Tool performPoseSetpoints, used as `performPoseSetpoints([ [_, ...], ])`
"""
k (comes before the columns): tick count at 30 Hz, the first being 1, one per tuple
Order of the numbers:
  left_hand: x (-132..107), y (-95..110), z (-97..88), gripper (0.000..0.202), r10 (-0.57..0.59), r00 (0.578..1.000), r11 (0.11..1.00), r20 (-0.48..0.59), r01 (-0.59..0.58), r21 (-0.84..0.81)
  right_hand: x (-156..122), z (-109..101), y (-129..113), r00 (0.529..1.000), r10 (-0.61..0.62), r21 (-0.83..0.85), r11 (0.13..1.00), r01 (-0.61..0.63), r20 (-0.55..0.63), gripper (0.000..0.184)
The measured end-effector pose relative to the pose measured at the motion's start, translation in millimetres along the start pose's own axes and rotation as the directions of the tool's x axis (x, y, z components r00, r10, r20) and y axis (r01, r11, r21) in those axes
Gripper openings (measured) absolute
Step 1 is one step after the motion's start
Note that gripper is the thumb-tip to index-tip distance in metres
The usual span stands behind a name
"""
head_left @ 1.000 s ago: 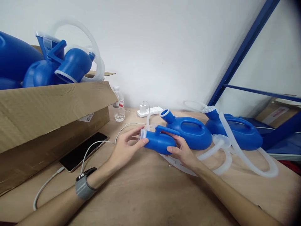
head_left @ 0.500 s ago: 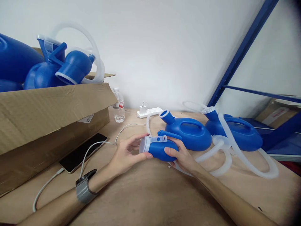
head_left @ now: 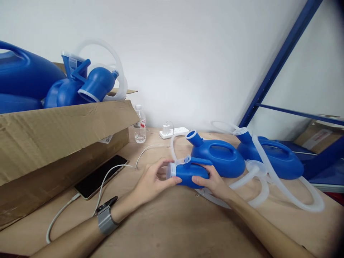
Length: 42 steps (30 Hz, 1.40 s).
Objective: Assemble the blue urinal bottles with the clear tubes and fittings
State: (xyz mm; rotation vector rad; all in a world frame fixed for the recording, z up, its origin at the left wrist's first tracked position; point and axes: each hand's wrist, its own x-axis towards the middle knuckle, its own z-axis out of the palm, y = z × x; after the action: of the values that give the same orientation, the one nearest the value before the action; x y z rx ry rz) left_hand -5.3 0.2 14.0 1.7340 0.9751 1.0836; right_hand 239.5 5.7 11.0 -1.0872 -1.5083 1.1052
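Between my hands is a blue plastic urinal funnel [head_left: 189, 175] with a slim handle bar, its rounded body held on its side above the table. A translucent cap [head_left: 171, 171] covers its left end, and the cap's strap [head_left: 184, 160] with holes rises beside the base of the handle bar. My left hand [head_left: 156, 179] is closed around the capped end, thumb along the front. Wrapped round the rounded right end is my right hand [head_left: 215, 183], its far fingers partly hidden. Just behind stands a blue urinal bottle [head_left: 220, 159] with an open spout.
A second blue bottle [head_left: 285, 161] stands to the right with translucent hoses [head_left: 271, 172] coiled around it. At left, a cardboard box [head_left: 67, 125] holds several blue parts. A phone [head_left: 100, 175], white cable [head_left: 142, 151], water bottle [head_left: 140, 125] and power strip [head_left: 176, 132] lie or stand nearby.
The view has shifted, so the scene sits slightly further right and lower. The funnel has turned a little in my hands, and the strap now stands up more beside the handle bar.
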Motion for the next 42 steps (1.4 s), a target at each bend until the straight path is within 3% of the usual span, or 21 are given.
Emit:
performPoseSetpoints([
  [5,0,1,-0.5,0.065,-0.023,1.000,0.999,0.008,0.023,0.027,1,3,3,0.998,0.006,-0.043,0.999,-0.008,-0.062,0.069],
  [8,1,5,-3.3,0.060,0.114,0.993,0.990,0.030,-0.116,0.077,2,3,1,1.000,-0.011,-0.058,0.998,0.009,-0.027,0.067],
  [10,1,11,-4.4,0.046,0.171,0.984,0.985,0.041,-0.172,0.018,1,4,-1,0.999,-0.013,-0.067,0.998,0.016,0.041,0.066],
  [14,2,22,-4.0,0.032,0.038,0.997,0.980,0.068,-0.023,-0.199,-4,8,-4,0.992,-0.005,-0.140,0.990,0.023,0.127,0.069],
  [17,3,26,-3.7,0.035,-0.027,0.997,0.969,0.079,0.045,-0.243,-7,11,-3,0.992,-0.011,-0.138,0.990,0.029,0.129,0.068],
  [25,4,23,-5.1,0.042,0.025,0.995,0.992,0.100,-0.012,-0.129,-6,16,0,0.993,-0.027,-0.096,0.995,0.038,0.111,0.065],
  [35,3,20,-0.5,0.040,0.002,0.999,0.990,0.041,0.004,-0.142,-9,15,2,0.986,-0.085,-0.124,0.987,0.103,0.146,0.065],
  [38,3,19,-0.2,0.036,-0.010,1.000,0.987,-0.002,0.009,-0.160,-9,18,0,0.970,-0.199,-0.255,0.939,0.229,0.138,0.055],
  [42,2,18,2.6,0.034,-0.038,0.997,0.984,-0.063,0.026,-0.175,-12,28,-3,0.931,-0.342,-0.476,0.803,0.359,0.124,0.037],
])
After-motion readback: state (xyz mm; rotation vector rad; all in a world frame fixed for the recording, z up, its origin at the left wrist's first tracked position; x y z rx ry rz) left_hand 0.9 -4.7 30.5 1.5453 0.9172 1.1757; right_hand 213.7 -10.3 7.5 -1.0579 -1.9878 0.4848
